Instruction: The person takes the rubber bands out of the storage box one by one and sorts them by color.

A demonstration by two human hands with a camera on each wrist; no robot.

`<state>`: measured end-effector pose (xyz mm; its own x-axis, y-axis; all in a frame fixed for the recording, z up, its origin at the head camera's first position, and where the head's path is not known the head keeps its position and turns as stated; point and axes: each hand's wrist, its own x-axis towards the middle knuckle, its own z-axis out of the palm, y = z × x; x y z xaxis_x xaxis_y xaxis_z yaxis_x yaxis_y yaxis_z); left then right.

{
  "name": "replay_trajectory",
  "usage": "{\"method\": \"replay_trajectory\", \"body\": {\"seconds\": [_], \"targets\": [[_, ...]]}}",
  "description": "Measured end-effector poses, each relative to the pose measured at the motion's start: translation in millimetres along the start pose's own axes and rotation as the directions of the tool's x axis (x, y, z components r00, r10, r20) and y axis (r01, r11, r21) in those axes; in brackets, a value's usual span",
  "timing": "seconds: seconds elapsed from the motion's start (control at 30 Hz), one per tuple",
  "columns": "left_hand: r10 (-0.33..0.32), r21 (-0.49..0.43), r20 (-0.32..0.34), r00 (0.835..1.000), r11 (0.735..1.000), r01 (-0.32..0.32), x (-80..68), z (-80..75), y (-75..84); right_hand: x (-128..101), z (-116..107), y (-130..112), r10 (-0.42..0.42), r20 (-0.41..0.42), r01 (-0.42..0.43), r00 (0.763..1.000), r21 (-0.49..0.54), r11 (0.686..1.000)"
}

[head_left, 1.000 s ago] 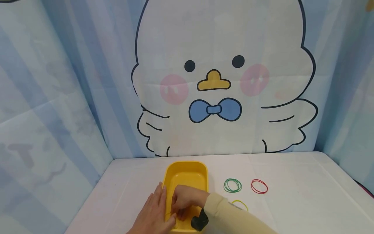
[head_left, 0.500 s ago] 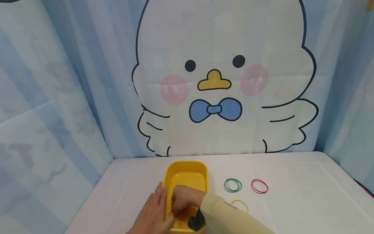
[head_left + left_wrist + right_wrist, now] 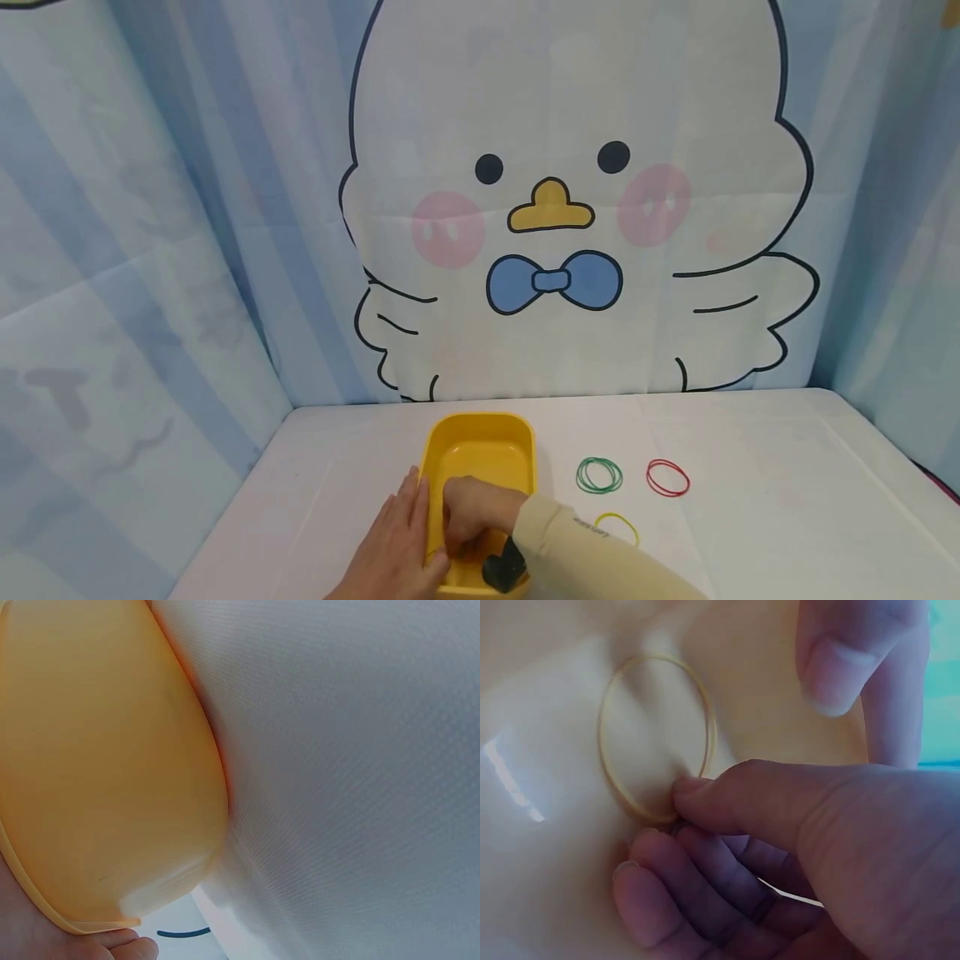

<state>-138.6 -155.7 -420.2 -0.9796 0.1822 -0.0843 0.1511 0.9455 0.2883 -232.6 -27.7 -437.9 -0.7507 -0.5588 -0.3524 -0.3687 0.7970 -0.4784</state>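
Inside a yellow plastic tray (image 3: 513,450), my right hand (image 3: 474,510) is low near the left wall. The right wrist view shows its thumb and fingers pinching the lower edge of a thin yellow rubber band (image 3: 601,727), whose loop stands out over the tray surface. My left hand (image 3: 393,542) lies along the tray's left side with straight fingers, thumb over the rim. In the left wrist view the tray's outer wall (image 3: 112,765) fills the left part, and fingertips (image 3: 139,949) show at its rim.
Right of the tray lie several green rubber bands (image 3: 599,476) and red rubber bands (image 3: 667,478). A yellow rubber band (image 3: 618,518) is partly hidden behind the right sleeve (image 3: 592,550). A white cloth covers the table (image 3: 780,483); a printed curtain (image 3: 555,350) stands behind.
My right wrist and sleeve have shifted slightly left, while the hand stays low in the tray. My left hand and the loose rubber bands keep their places.
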Motion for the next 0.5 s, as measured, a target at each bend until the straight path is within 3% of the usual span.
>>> {"method": "replay_trajectory", "body": {"seconds": [0.13, 0.27, 0.37, 0.5], "targets": [[0.006, -0.007, -0.001, 1.000, 1.000, -0.006, -0.3, 0.3, -0.5, 22.5, 12.4, 20.1, -0.032, 0.005, 0.032, 0.999, -0.017, 0.999], [0.011, -0.008, -0.003, 1.000, 1.000, -0.011, -0.8, 0.5, -0.8, 25.9, 16.2, 29.9, -0.073, -0.004, 0.073, 0.997, 0.029, 0.997], [0.017, -0.008, -0.008, 1.000, 1.000, -0.017, -1.2, 0.6, -1.2, 15.7, 9.5, 24.1, -0.064, -0.020, 0.065, 0.998, 0.009, 0.998], [0.024, -0.006, -0.017, 1.000, 1.000, -0.024, -1.9, 0.4, -1.7, -15.7, -10.7, -0.7, -0.012, -0.028, 0.012, 1.000, -0.018, 1.000]]}}
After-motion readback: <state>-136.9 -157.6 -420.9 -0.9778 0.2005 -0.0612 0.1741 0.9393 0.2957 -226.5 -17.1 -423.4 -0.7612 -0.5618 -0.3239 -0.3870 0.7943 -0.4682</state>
